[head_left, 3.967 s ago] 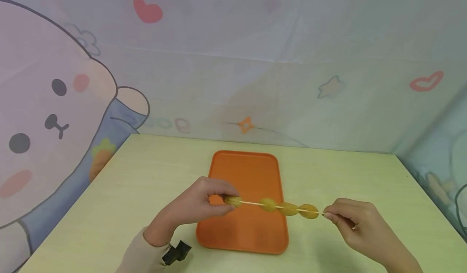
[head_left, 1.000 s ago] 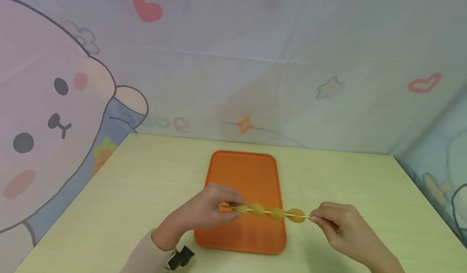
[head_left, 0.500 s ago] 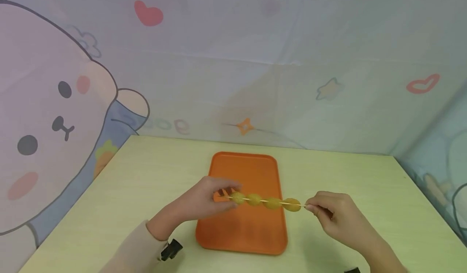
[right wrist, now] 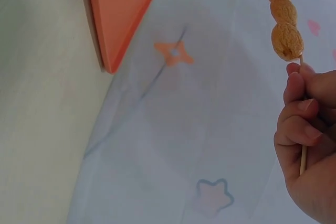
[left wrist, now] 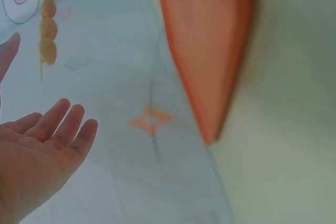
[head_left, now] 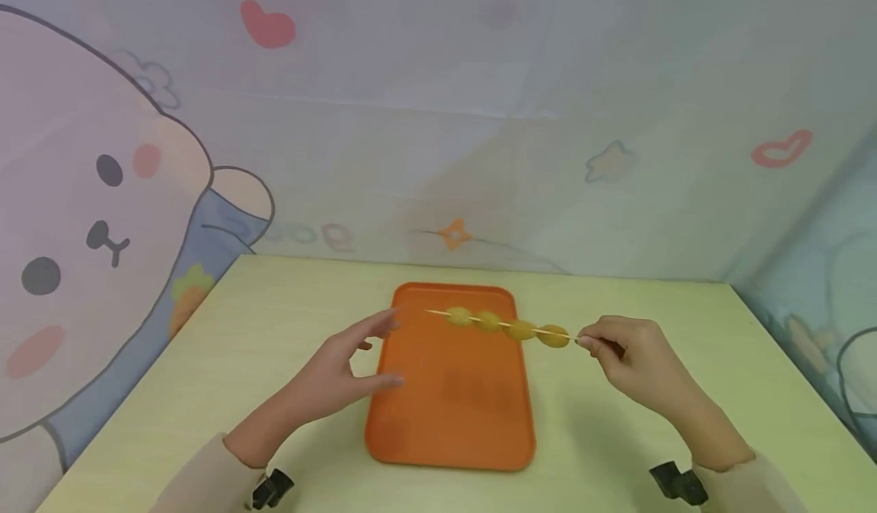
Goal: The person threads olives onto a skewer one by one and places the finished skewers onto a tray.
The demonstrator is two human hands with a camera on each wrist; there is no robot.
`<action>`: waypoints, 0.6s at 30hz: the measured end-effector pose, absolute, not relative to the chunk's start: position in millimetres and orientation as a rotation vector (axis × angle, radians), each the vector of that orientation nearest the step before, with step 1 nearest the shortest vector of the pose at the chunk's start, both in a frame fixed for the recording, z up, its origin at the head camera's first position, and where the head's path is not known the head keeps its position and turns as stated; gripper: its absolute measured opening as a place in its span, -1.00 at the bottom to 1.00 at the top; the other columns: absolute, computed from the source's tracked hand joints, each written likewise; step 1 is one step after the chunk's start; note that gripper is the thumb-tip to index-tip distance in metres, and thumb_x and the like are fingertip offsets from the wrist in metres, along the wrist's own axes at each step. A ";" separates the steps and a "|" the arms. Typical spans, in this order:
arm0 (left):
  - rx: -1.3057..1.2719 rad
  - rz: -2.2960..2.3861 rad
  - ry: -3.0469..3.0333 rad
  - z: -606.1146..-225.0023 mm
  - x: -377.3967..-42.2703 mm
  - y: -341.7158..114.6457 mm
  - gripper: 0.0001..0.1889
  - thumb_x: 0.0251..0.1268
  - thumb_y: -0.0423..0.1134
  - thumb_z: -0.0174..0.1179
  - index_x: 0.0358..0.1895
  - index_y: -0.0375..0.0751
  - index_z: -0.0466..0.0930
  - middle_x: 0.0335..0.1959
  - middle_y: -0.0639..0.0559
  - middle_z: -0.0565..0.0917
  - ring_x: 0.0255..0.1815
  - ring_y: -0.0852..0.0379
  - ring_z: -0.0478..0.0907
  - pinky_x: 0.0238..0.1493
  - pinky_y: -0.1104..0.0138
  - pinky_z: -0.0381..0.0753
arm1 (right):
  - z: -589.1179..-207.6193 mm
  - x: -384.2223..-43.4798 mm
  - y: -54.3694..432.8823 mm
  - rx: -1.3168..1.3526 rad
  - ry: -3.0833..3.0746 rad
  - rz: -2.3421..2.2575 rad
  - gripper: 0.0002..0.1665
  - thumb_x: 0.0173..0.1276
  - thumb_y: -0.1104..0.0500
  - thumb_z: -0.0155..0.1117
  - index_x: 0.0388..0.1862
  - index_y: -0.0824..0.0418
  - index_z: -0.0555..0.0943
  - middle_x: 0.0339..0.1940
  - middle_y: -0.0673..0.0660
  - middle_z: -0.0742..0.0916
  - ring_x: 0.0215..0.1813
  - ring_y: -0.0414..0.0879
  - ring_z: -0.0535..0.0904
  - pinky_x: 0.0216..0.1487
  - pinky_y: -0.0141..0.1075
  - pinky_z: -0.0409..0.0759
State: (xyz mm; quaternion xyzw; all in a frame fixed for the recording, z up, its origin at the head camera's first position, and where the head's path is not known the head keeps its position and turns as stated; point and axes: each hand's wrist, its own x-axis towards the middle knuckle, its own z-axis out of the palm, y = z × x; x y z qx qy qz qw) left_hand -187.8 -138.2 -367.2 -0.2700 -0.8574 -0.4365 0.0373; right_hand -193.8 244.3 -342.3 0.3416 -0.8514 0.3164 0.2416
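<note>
My right hand (head_left: 633,361) pinches the bare end of a thin wooden skewer (head_left: 575,339) between thumb and fingers. Several yellow-brown, wrinkled food balls (head_left: 486,321) are threaded on it, close against one another. The skewer's pointed tip sticks out beyond the leftmost ball. It is held in the air over an orange tray (head_left: 452,422), nearly level, with its left end a little farther away. My left hand (head_left: 342,368) is apart from the skewer, left of the tip, thumb and fingers spread and holding nothing. In the right wrist view the stick (right wrist: 303,161) runs down through the curled right fingers.
The rectangular tray lies on a pale yellow-green table (head_left: 294,307). Behind the table hangs a printed cloth (head_left: 411,155) with a cartoon bear, hearts and stars. A dark cable (head_left: 844,376) hangs at the far right.
The left hand, earlier gripping the leftmost ball, has let go and drawn back left. That ball has slid right against the others. The right hand has moved the skewer left and farther from me.
</note>
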 end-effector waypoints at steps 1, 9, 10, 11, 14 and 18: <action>-0.822 -1.355 -2.639 -370.9 -186.3 -141.1 -0.16 0.11 -0.06 0.41 0.46 -0.06 0.20 0.27 0.07 0.50 0.26 0.07 0.42 0.18 0.07 0.44 | -342.1 -196.1 244.2 0.909 -2.346 0.876 -0.76 0.09 0.52 0.37 -0.44 0.20 0.69 -0.60 -0.18 0.52 -0.60 -0.39 0.29 -0.62 -0.51 0.32; -0.839 -1.466 -2.724 -398.6 -177.0 -156.3 -0.07 0.06 -0.06 0.45 0.49 -0.12 0.12 0.38 -0.05 0.36 0.35 -0.15 0.30 0.31 -0.03 0.32 | -351.5 -220.3 236.4 0.694 -2.541 1.009 -0.91 0.28 0.39 0.29 -0.31 0.30 0.72 -0.53 -0.02 0.63 -0.56 -0.29 0.39 -0.57 -0.39 0.43; -0.843 -1.471 -2.743 -401.5 -176.1 -157.3 -0.06 0.05 -0.06 0.45 0.49 -0.13 0.12 0.38 -0.07 0.36 0.35 -0.16 0.30 0.32 -0.04 0.31 | -354.0 -223.6 234.8 0.668 -2.563 1.037 -0.91 0.30 0.37 0.28 -0.30 0.31 0.72 -0.51 0.01 0.65 -0.55 -0.27 0.41 -0.55 -0.38 0.44; -0.846 -1.475 -2.762 -404.3 -175.1 -157.9 -0.05 0.05 -0.05 0.45 0.49 -0.14 0.12 0.38 -0.09 0.35 0.36 -0.17 0.29 0.32 -0.04 0.30 | -356.8 -226.8 233.1 0.640 -2.584 1.061 -0.90 0.31 0.35 0.27 -0.28 0.32 0.72 -0.51 0.03 0.66 -0.53 -0.25 0.43 -0.54 -0.38 0.45; -0.852 -1.493 -2.818 -411.5 -172.7 -159.3 -0.02 0.03 -0.03 0.46 0.49 -0.20 0.11 0.41 -0.18 0.30 0.39 -0.20 0.26 0.33 -0.09 0.24 | -366.0 -235.5 228.3 0.567 -2.631 1.128 -0.87 0.35 0.32 0.25 -0.24 0.33 0.72 -0.47 0.09 0.68 -0.49 -0.20 0.47 -0.50 -0.36 0.47; -0.783 -1.503 -2.888 -421.2 -172.0 -160.5 0.03 -0.05 -0.03 0.50 0.48 -0.23 0.11 0.45 -0.19 0.24 0.44 -0.26 0.16 0.35 -0.18 0.16 | -381.3 -246.9 222.3 0.503 -2.678 1.200 -0.82 0.38 0.29 0.22 -0.19 0.38 0.71 -0.44 0.18 0.69 -0.44 -0.10 0.51 -0.47 -0.34 0.47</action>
